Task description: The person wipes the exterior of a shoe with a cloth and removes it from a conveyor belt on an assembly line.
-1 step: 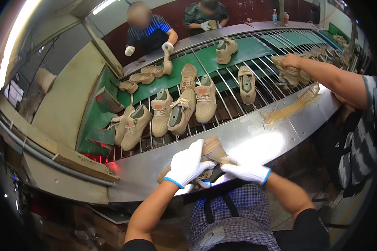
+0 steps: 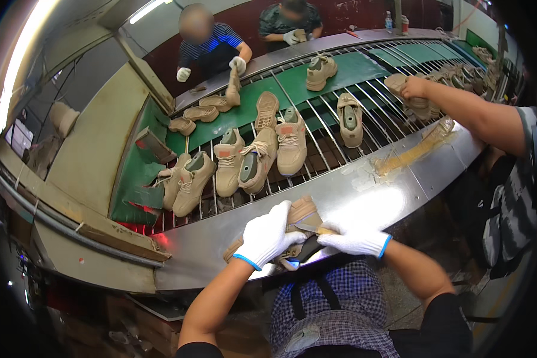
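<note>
A tan shoe lies on its side at the near metal edge, its sole turned outward at the heel. My left hand, in a white glove with a blue cuff, is closed around the shoe's middle and hides much of it. In my right hand, also gloved, is a small knife with a yellowish handle. Its thin pale blade lies against the shoe, by the seam between upper and sole. The shoe's dark opening faces me, just below the knife.
Several tan shoes, such as one laced shoe, stand on the metal rollers ahead. Loose soles lie on a green sheet. Two people work across the line; at right a bare arm reaches to shoes. Yellow tape sticks to the metal ledge.
My right hand has shifted slightly right, and the knife's blade now shows between my hands. My left hand stays on the shoe.
</note>
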The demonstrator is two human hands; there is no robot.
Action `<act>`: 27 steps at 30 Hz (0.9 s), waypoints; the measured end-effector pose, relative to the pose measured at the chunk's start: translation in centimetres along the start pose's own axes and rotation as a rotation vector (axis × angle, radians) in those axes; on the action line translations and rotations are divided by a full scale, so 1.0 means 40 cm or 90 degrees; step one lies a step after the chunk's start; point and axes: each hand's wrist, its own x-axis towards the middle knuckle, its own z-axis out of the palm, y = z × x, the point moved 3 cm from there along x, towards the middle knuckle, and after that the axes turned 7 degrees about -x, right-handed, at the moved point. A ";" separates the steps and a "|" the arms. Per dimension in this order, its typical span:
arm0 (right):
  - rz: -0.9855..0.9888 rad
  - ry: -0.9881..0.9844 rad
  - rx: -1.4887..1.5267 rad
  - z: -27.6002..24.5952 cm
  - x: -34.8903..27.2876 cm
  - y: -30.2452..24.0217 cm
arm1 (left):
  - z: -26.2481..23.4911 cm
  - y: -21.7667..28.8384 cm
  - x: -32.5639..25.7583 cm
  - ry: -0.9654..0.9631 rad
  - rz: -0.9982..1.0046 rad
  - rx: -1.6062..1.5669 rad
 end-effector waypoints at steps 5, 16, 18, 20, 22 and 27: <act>0.007 0.024 -0.446 0.000 -0.010 -0.156 | 0.013 -0.001 -0.006 0.008 0.020 0.004; 0.020 0.012 -0.106 -0.036 -0.049 -0.002 | 0.013 -0.025 0.001 -0.012 0.041 0.024; 0.077 0.025 -0.238 -0.054 -0.068 -0.057 | -0.005 -0.012 0.009 0.029 0.063 0.050; 0.107 0.036 -0.323 -0.049 -0.061 -0.059 | 0.014 0.002 0.037 -0.022 0.040 0.057; 0.076 0.078 -0.293 -0.025 -0.040 -0.039 | 0.032 0.037 0.058 -0.052 0.003 0.069; -0.058 0.205 -0.475 0.051 -0.034 -0.118 | 0.048 0.027 0.059 -0.025 -0.028 0.096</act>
